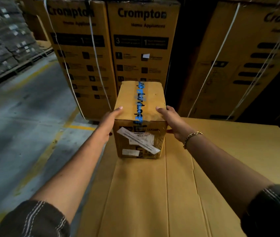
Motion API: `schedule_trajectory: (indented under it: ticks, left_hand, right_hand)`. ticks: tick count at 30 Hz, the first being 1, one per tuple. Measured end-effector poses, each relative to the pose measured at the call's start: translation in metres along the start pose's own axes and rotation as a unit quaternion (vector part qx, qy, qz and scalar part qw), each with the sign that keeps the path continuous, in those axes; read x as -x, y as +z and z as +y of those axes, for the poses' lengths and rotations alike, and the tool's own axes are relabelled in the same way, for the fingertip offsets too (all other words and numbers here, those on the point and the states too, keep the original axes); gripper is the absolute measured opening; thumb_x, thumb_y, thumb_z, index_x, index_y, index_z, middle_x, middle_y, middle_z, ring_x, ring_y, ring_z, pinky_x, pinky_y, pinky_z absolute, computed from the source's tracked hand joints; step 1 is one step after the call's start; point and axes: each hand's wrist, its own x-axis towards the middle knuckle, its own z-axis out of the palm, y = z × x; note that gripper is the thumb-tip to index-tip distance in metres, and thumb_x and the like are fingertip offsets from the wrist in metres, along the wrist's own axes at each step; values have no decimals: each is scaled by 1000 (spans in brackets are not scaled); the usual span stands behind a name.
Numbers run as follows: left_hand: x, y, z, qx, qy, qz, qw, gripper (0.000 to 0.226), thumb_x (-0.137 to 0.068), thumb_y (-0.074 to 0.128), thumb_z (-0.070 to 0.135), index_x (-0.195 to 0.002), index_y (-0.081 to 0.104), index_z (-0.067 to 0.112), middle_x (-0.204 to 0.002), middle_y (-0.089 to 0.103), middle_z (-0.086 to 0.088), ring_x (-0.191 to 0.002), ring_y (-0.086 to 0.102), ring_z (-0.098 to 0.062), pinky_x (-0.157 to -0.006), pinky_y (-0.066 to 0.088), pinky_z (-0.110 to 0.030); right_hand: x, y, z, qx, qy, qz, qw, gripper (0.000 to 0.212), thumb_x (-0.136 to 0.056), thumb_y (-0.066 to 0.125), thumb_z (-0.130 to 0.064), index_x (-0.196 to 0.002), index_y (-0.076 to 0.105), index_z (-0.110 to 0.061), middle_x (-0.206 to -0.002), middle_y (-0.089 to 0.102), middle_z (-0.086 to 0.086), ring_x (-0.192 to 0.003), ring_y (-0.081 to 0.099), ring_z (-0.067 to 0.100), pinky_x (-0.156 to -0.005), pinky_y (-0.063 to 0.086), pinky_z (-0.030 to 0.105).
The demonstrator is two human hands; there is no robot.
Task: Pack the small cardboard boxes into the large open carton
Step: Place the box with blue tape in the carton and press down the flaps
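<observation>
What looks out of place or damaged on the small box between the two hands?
The small box has white labels stuck crookedly on its near face; one long strip runs diagonally across the others. The right side of that face looks creased. Nothing else stands out.

A dark grey fabric left sleeve with thin pale stripes (38, 218) ends bunched far behind the left hand (109, 122), leaving the forearm bare. The matching striped right sleeve (276, 207) does likewise. A gold chain-link bracelet (192, 136) circles the wrist just behind the right hand (173, 122).
</observation>
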Motion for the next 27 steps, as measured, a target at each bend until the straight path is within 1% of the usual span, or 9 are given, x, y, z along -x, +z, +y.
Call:
schedule_trajectory:
  ticks: [2, 4, 6, 10, 13, 19, 23, 25, 27]
  left_hand:
    - [-5, 2, -2, 34, -30, -31, 999, 36, -84, 67, 56, -99, 67, 24, -101, 73, -6, -91, 66, -24, -79, 49, -38]
    - [-8, 4, -5, 44, -35, -49, 997, 28, -88, 65, 51, -94, 66, 23, -87, 72, -3, -80, 65, -22, -66, 44, -34]
    - [-7, 6, -8, 41, -31, -59, 997, 30, -88, 64, 52, -98, 68, 24, -91, 72, -4, -84, 66, -22, -68, 43, -34]
    - [4, 13, -18, 21, -28, -61, 998, 38, -86, 63, 59, -102, 68, 24, -102, 73, -6, -98, 66, -26, -93, 46, -42]
    - [25, 28, -29, 22, -16, -63, 998, 39, -86, 62, 59, -107, 67, 26, -107, 73, -6, -102, 65, -26, -100, 45, -46]
    - [99, 88, -36, 28, 22, -93, 995, 37, -88, 61, 56, -104, 68, 24, -99, 74, -3, -94, 66, -24, -91, 47, -40]
    - [159, 150, -51, 31, 25, -125, 991, 42, -86, 62, 59, -112, 67, 26, -106, 74, -2, -97, 68, -23, -87, 52, -39]
    - [191, 186, -67, 37, 34, -134, 990, 44, -88, 62, 56, -119, 66, 24, -111, 73, 0, -99, 68, -19, -77, 48, -31]
    - [225, 224, -82, 34, 53, -140, 988, 46, -90, 62, 53, -125, 64, 24, -117, 71, 4, -104, 64, -13, -78, 44, -26]
  right_hand:
    - [-8, 6, 2, -13, 28, -1, 1000, 69, -92, 62, -54, -151, 34, -31, -124, 64, 6, -105, 65, 24, -99, 48, 53]
    - [-10, 10, 6, -28, 48, -5, 998, 56, -93, 61, -51, -142, 43, -29, -116, 68, 7, -96, 68, 23, -85, 52, 45]
    - [-12, 10, 13, -43, 58, 0, 997, 49, -94, 61, -51, -135, 48, -28, -111, 71, 7, -92, 69, 23, -78, 51, 42]
    - [-2, -1, 25, -41, 59, 5, 997, 49, -94, 61, -52, -132, 51, -24, -109, 73, 8, -88, 70, 21, -70, 50, 37]
    - [16, -21, 30, -26, 61, 15, 998, 48, -92, 62, -54, -128, 55, -24, -101, 74, 6, -85, 71, 20, -73, 52, 38]
    - [81, -98, 50, -26, 53, 29, 998, 39, -94, 62, -49, -127, 53, -29, -107, 71, 6, -93, 68, 21, -77, 53, 41]
    - [131, -175, 82, -23, 62, 55, 996, 65, -89, 67, -53, -144, 45, -27, -119, 67, 9, -106, 66, 26, -95, 51, 53]
    - [158, -215, 105, -18, 75, 67, 995, 81, -83, 71, -57, -151, 39, -28, -125, 64, 9, -110, 65, 28, -96, 52, 54]
    - [188, -253, 129, -25, 78, 74, 994, 81, -80, 73, -58, -149, 41, -31, -126, 64, 9, -111, 65, 29, -93, 56, 53]
